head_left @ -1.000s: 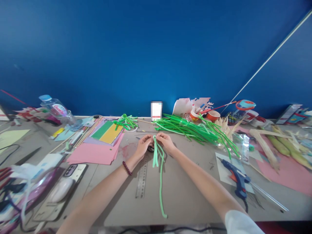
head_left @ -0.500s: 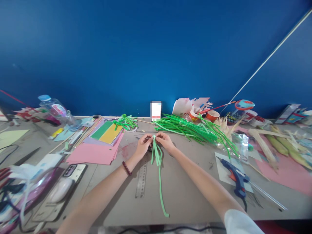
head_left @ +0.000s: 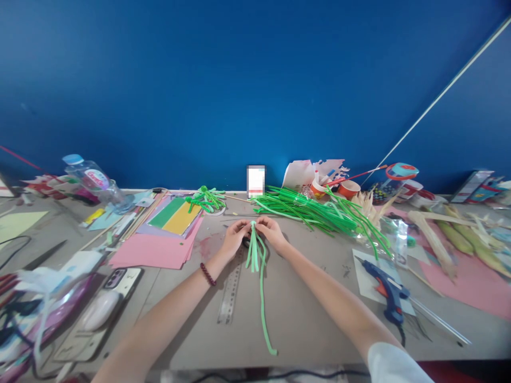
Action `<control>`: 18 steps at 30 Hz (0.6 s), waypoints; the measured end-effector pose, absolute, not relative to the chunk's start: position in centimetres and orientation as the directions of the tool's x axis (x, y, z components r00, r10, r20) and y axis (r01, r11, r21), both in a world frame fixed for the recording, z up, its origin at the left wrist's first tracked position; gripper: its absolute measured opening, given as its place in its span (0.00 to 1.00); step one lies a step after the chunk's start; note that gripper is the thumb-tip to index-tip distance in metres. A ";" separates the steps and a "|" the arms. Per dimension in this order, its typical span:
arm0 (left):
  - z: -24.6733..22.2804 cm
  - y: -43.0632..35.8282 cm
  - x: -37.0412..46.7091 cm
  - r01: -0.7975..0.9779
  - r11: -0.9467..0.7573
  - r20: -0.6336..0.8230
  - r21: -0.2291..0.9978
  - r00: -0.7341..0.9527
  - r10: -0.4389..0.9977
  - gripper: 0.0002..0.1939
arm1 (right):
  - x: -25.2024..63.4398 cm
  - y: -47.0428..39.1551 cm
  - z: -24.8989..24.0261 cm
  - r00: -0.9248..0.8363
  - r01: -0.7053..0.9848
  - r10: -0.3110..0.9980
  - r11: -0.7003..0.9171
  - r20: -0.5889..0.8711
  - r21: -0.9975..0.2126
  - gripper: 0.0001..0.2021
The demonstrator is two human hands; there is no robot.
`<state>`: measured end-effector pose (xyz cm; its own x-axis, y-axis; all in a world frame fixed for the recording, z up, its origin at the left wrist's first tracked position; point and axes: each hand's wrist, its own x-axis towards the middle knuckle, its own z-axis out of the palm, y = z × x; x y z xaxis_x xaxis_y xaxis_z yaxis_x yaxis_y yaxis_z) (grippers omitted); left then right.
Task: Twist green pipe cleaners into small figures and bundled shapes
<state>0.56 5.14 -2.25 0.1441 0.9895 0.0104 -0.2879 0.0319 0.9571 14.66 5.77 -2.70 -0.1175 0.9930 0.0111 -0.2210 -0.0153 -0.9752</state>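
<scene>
My left hand [head_left: 237, 235] and my right hand [head_left: 270, 230] meet near the middle of the table, fingertips pinched on the top of a bundle of pale green pipe cleaners [head_left: 254, 255]. Several short stems hang down from the pinch, and one long stem trails toward the table's front edge, curling at its tip. Partly hidden behind my left fingers lies a dark object I cannot make out. A clear ruler [head_left: 229, 298] rests on the table under my left wrist.
Behind my hands a pile of bright green pipe cleaners [head_left: 311, 210] spreads rightward. Pink paper [head_left: 147, 254] and coloured sheets lie left. A blue glue gun [head_left: 387, 291] sits on the right. A phone [head_left: 75, 340] and a plastic bottle [head_left: 96, 178] are farther left.
The hanging short stems have shifted and fanned out a little to the left. The ruler has turned slightly, its near end moving left. Both hands stay almost in place.
</scene>
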 end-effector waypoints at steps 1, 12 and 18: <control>-2.2 5.1 0.6 -0.287 0.020 0.020 0.958 0.136 0.990 0.12 | 14.6 5.7 -2.7 -0.136 -0.244 0.991 -0.035 -0.002 -0.969 0.10; -2.6 5.6 0.6 -0.273 0.031 0.002 0.961 0.120 0.993 0.15 | 14.8 5.9 -3.5 -0.273 -0.198 0.961 -0.089 -0.032 -0.976 0.16; -2.8 5.7 0.5 -0.201 -0.017 0.049 0.979 0.156 0.987 0.16 | 14.6 5.7 -3.6 -0.279 -0.154 0.960 -0.051 -0.006 -0.987 0.16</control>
<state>0.47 5.67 -2.84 0.1558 0.9866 0.0488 -0.2012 -0.0167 0.9794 14.60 5.74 -3.57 -0.2790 0.9603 -0.0064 -0.1544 -0.0514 -0.9867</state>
